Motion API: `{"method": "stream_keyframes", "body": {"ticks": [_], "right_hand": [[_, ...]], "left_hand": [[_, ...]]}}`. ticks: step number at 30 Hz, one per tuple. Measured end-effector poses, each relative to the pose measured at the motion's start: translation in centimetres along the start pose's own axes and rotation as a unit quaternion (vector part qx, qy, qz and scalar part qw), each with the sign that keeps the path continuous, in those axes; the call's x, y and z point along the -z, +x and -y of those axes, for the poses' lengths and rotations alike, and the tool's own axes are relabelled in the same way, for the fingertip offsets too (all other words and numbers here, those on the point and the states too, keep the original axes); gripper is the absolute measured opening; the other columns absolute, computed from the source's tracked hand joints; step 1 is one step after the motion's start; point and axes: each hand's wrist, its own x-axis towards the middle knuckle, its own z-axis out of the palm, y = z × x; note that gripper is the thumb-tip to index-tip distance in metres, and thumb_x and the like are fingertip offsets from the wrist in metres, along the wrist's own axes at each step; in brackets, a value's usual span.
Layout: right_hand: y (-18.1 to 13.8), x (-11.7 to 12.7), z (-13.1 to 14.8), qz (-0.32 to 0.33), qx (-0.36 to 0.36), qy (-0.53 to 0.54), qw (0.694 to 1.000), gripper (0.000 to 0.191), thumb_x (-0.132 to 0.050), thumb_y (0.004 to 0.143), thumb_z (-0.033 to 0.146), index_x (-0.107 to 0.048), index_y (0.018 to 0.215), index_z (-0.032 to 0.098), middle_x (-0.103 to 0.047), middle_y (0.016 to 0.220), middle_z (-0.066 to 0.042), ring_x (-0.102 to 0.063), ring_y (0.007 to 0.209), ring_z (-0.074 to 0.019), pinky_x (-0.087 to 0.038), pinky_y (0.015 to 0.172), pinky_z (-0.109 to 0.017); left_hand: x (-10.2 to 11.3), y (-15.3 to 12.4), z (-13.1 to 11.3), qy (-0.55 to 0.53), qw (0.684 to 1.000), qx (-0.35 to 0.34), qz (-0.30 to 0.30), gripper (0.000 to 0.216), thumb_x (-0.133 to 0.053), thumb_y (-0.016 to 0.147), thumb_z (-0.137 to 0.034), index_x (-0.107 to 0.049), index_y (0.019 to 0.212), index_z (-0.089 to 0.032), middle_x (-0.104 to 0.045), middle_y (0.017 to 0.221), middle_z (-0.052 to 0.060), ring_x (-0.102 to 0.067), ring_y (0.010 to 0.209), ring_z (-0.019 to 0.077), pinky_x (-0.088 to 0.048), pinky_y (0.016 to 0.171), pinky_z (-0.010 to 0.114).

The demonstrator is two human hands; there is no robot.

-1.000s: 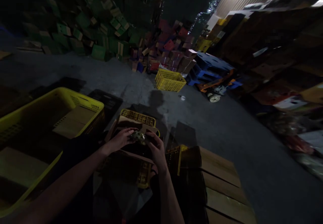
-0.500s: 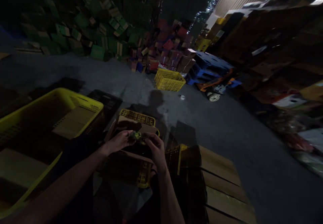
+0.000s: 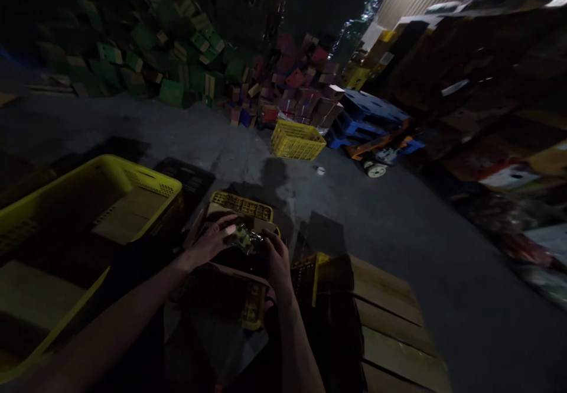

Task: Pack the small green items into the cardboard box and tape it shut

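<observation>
Two hands: your left hand (image 3: pixel 216 240) held one end of the packet (image 3: pixel 243 237); your right hand (image 3: pixel 277 258) curled at the other end, its grip too dark to tell.
Packet: it was over the box (image 3: pixel 261 223), between the far and near edges.
Dim light: you could have missed a weak pinch, dropping the slick packet inside; a hard tug might have torn it.
</observation>
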Motion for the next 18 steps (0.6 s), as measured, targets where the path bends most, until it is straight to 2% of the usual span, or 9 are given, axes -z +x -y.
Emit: {"method": "stream_keyframes", "body": {"ticks": [2,4,7,12,18], "right_hand": [[0.0,0.0,0.1,-0.005,-0.018,-0.001,1.000,0.044,-0.073,0.085,0.058,-0.078,0.113,0.024,-0.078,0.118,-0.008,-0.071,0.113,-0.0299,-0.059,0.093,-0.041],[-0.4,-0.3,0.2,0.037,-0.034,-0.006,0.999,0.046,-0.075,0.084,0.060,-0.078,0.114,0.024,-0.078,0.118,-0.008,-0.070,0.115,-0.0312,-0.059,0.093,-0.041],[-1.0,-0.8,0.3,0.110,-0.058,0.006,0.992,0.050,-0.087,0.076,0.051,-0.076,0.117,0.025,-0.078,0.119,-0.007,-0.071,0.112,-0.0308,-0.058,0.094,-0.041],[-0.9,-1.0,-0.1,0.102,-0.043,0.008,0.994,0.059,-0.095,0.065,0.039,-0.074,0.119,0.027,-0.078,0.116,-0.004,-0.070,0.111,-0.0291,-0.054,0.101,-0.043],[-0.7,-0.7,-0.3,0.146,-0.056,-0.009,0.988,0.046,-0.092,0.068,0.043,-0.078,0.107,0.024,-0.080,0.104,-0.005,-0.072,0.098,-0.0277,-0.055,0.094,-0.041]], "left_hand": [[-0.2,-0.1,-0.1,0.005,1.000,-0.012,-0.005,0.068,-0.085,0.083,-0.041,-0.059,0.144,-0.028,-0.060,0.150,0.013,-0.061,0.132,0.0348,-0.055,0.101,0.044],[-0.3,-0.1,-0.1,0.019,1.000,-0.016,-0.008,0.073,-0.086,0.080,-0.039,-0.057,0.146,-0.027,-0.064,0.146,0.014,-0.062,0.131,0.0350,-0.054,0.102,0.044],[-0.5,-0.2,-0.1,0.049,0.998,-0.030,-0.003,0.077,-0.086,0.079,-0.037,-0.056,0.149,-0.025,-0.065,0.145,0.014,-0.062,0.133,0.0340,-0.051,0.107,0.045],[-0.5,-0.3,-0.4,0.139,0.987,-0.073,-0.027,0.070,-0.086,0.077,-0.036,-0.064,0.142,-0.024,-0.061,0.151,0.012,-0.054,0.142,0.0330,-0.044,0.117,0.044],[-0.7,-0.3,-0.2,0.154,0.987,-0.039,-0.022,0.063,-0.086,0.073,-0.030,-0.069,0.133,-0.020,-0.072,0.135,0.011,-0.065,0.129,0.0318,-0.049,0.111,0.043]]}}
